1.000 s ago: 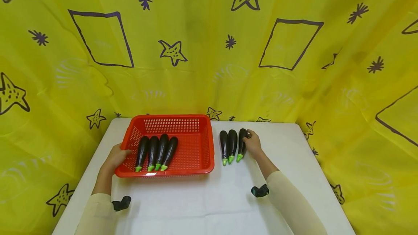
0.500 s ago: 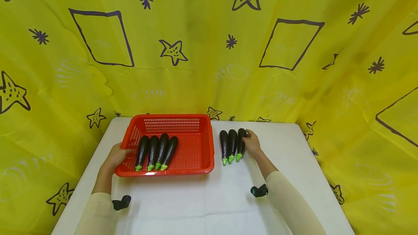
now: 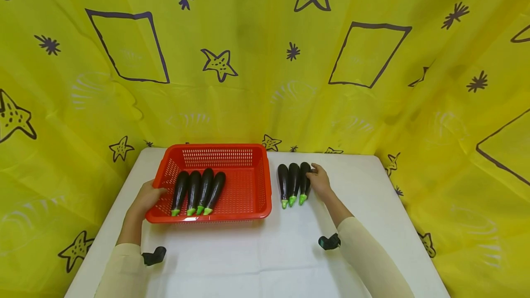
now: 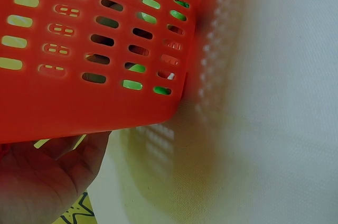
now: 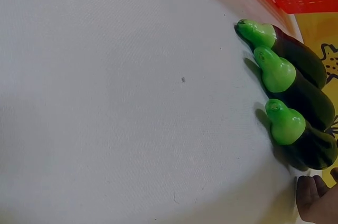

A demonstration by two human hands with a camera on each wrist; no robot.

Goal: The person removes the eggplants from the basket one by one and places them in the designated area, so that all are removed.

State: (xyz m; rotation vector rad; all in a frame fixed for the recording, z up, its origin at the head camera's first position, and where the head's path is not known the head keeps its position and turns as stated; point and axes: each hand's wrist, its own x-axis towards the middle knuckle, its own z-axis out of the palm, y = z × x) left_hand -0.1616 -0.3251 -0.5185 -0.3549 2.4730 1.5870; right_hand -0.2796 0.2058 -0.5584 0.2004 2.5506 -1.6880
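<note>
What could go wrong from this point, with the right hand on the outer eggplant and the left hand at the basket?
The right hand touches the rightmost eggplant, which lies tight against two other eggplants; lifting it may roll them. The left hand only holds the near-left corner of the red basket, so the basket may shift. The four eggplants inside lie close together; an added one could knock them askew.

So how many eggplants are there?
7. Four dark purple eggplants with green stems lie side by side in the red plastic basket; three more lie on the white table, beside the right hand.
</note>
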